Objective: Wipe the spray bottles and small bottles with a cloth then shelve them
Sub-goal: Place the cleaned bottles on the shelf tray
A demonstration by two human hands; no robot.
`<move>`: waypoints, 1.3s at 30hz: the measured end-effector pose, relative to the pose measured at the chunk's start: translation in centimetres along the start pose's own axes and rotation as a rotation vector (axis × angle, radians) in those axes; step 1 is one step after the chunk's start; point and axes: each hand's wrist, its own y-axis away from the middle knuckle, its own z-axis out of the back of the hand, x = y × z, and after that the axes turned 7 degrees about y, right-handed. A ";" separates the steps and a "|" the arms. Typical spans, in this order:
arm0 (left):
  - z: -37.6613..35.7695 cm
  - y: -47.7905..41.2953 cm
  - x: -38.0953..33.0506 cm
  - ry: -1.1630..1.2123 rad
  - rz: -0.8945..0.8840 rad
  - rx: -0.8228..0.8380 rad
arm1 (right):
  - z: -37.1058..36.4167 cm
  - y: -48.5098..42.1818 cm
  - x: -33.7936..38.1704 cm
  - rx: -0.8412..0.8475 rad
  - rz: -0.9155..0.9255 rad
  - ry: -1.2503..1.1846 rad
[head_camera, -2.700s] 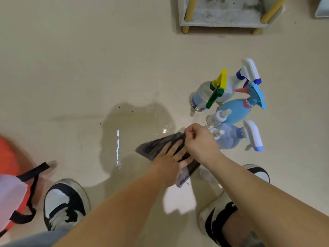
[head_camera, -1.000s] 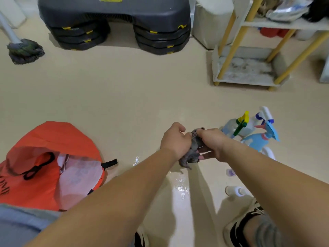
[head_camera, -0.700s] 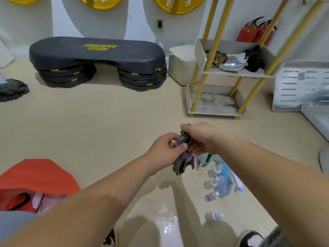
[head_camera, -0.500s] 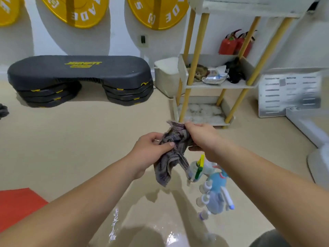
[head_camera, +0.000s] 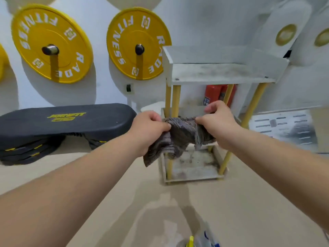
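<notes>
Both arms out, both pinching.
My bare forearms reach forward and converge; my left grip (head_camera: pixel 150 130) and right grip (head_camera: pixel 219 123), near each other and level, each pinch the cloth (head_camera: pixel 181 138) at its upper edge between thumb and curled fingers.

Grey cloth (head_camera: pixel 179 134) pinched along its top edge by left hand (head_camera: pixel 147 129) and right hand (head_camera: pixel 217 122), sagging between them, raised before a white shelf (head_camera: pixel 219 72) on yellow posts. Behind the shelf, red extinguishers (head_camera: pixel 213 94). On the wall, two yellow plates (head_camera: pixel 51 43); below them, a black step platform (head_camera: pixel 67 120). At the lower edge, blurred tops of spray bottles (head_camera: pixel 201 240) on the floor (head_camera: pixel 249 202).
</notes>
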 end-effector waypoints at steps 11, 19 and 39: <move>0.4 -7.4 -16.1 -0.044 -0.273 -0.061 | 4.7 -7.9 17.2 0.094 0.344 0.017; -1.0 -6.2 -12.0 -0.272 -0.216 0.129 | 1.5 -6.3 12.7 0.308 0.372 0.231; -13.7 10.7 17.8 -0.254 0.198 0.169 | -3.0 7.2 -18.7 0.621 -0.158 0.290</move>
